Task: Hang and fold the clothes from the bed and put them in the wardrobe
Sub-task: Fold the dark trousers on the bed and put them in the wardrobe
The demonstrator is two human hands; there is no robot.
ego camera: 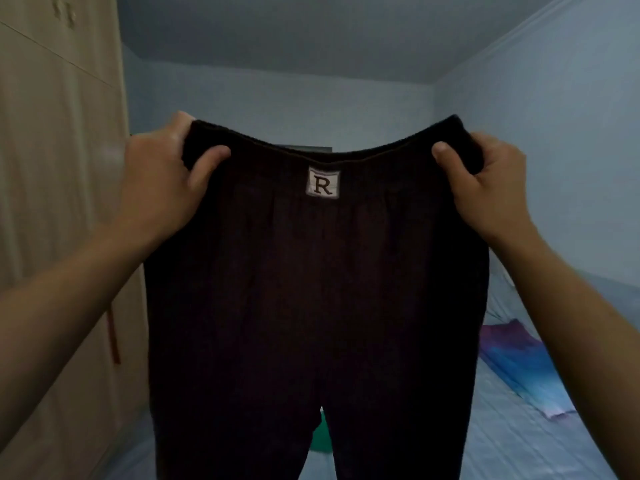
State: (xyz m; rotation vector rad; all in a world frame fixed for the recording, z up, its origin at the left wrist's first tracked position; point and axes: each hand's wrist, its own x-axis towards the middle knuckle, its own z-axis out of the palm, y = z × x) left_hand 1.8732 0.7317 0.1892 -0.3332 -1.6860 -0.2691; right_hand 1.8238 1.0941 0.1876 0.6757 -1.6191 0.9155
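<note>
A pair of dark trousers (311, 289) hangs spread out in front of me, held up by its waistband. A white label with the letter R (323, 184) sits just under the waistband's middle. My left hand (162, 181) grips the waistband's left end, thumb on the near side. My right hand (485, 188) grips the right end the same way. The two legs hang down out of the frame's bottom edge. The beige wardrobe (52, 168) stands at the left with its doors closed.
The bed (519, 427) with a pale blue sheet lies at the lower right. A folded blue and purple cloth (519, 368) rests on it. A green item (320, 434) shows between the trouser legs. A red strap (114, 337) hangs by the wardrobe.
</note>
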